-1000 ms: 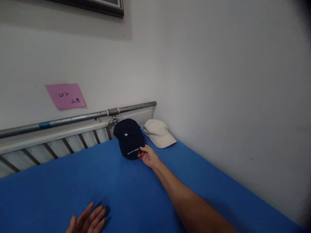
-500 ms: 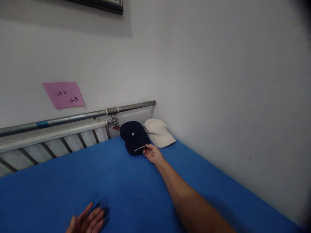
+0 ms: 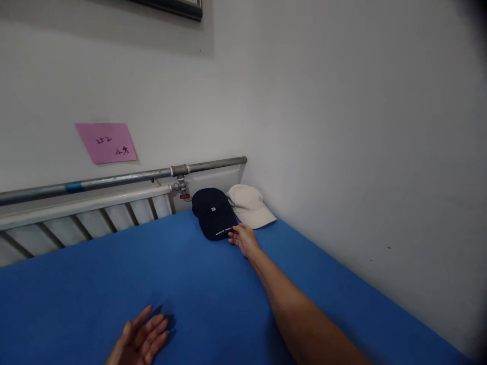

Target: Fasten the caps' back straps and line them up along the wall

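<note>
A dark navy baseball cap [image 3: 212, 212] with small white lettering lies at the far corner of the blue surface, its brim toward me. My right hand [image 3: 244, 239] reaches out to the right edge of that brim, thumb on top and fingers at the underside, closed on it. Just behind and to the right sits a cream baseball cap [image 3: 253, 205], partly covered by the navy one. Low in the view, my left hand [image 3: 142, 338] hovers over the blue surface [image 3: 190, 284], palm up, fingers loosely apart and holding nothing.
A white radiator [image 3: 91, 223] and a metal pipe [image 3: 125, 177] with a red-handled valve [image 3: 184, 196] run along the back wall. Above them hangs a pink paper note [image 3: 108, 143] with handwriting. A right-hand wall [image 3: 342, 152] borders the blue surface.
The view has shifted slightly, so the scene sits a little further right and higher. My right hand stays at the navy cap's brim. My left hand is a bit higher in view.
</note>
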Demonstrator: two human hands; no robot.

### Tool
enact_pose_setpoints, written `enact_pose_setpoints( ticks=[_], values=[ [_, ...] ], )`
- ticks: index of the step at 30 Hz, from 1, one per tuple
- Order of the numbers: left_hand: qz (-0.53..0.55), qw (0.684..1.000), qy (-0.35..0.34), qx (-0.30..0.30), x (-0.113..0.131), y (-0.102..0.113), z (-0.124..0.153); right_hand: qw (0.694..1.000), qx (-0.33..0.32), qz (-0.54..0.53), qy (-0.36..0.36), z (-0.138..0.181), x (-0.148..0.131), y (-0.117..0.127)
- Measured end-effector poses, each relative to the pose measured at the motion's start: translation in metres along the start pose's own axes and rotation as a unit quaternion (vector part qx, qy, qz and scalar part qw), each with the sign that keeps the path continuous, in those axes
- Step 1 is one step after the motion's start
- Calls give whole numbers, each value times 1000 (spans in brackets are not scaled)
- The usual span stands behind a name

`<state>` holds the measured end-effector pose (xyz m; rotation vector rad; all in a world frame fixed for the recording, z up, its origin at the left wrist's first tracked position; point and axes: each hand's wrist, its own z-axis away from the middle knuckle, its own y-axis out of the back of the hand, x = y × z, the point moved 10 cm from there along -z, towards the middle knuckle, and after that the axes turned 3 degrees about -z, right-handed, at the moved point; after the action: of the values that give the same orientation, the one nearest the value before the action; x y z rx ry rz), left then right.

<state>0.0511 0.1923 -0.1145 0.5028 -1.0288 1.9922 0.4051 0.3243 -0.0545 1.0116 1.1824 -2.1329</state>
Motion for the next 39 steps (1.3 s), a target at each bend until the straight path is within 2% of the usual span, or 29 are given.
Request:
enact_pose_setpoints(
  ticks=[9, 13, 16, 19, 23, 25, 26, 28, 30, 32, 34, 36, 39],
  values=[
    [-8, 1000, -19, 10, 3, -15, 22, 998, 4, 58, 38, 13, -13, 9],
    [-3, 1000, -31, 5, 6, -25, 32, 993, 4, 89, 76, 22, -19, 16],
    [0, 999, -36, 4, 8, -31, 38, 985, -16, 134, 111, 37, -16, 15],
    [-2, 998, -57, -16, 13, -37, 43, 968, -60, 197, 144, 68, -6, 6],
    [-11, 995, -85, -43, 18, -42, 47, 931, -154, 277, 182, 131, 19, -16],
    [-16, 994, -96, -53, 20, -43, 48, 902, -212, 315, 206, 167, 33, -29],
    [-18, 993, -100, -60, 20, -44, 49, 877, -246, 346, 225, 186, 40, -36],
    [-19, 991, -115, -64, 23, -43, 51, 795, -316, 434, 283, 221, 56, -51],
    [-12, 989, -140, -52, 29, -38, 55, 723, -361, 494, 322, 245, 71, -59],
    [8, 986, -166, -29, 35, -27, 63, 698, -382, 507, 332, 257, 75, -62],
    [42, 982, -183, 6, 41, -10, 76, 703, -388, 497, 329, 263, 72, -62],
    [65, 976, -204, 45, 50, 12, 90, 727, -378, 483, 309, 261, 66, -61],
    [97, 959, -245, 107, 68, 57, 109, 732, -370, 498, 283, 253, 66, -65]
  ],
)
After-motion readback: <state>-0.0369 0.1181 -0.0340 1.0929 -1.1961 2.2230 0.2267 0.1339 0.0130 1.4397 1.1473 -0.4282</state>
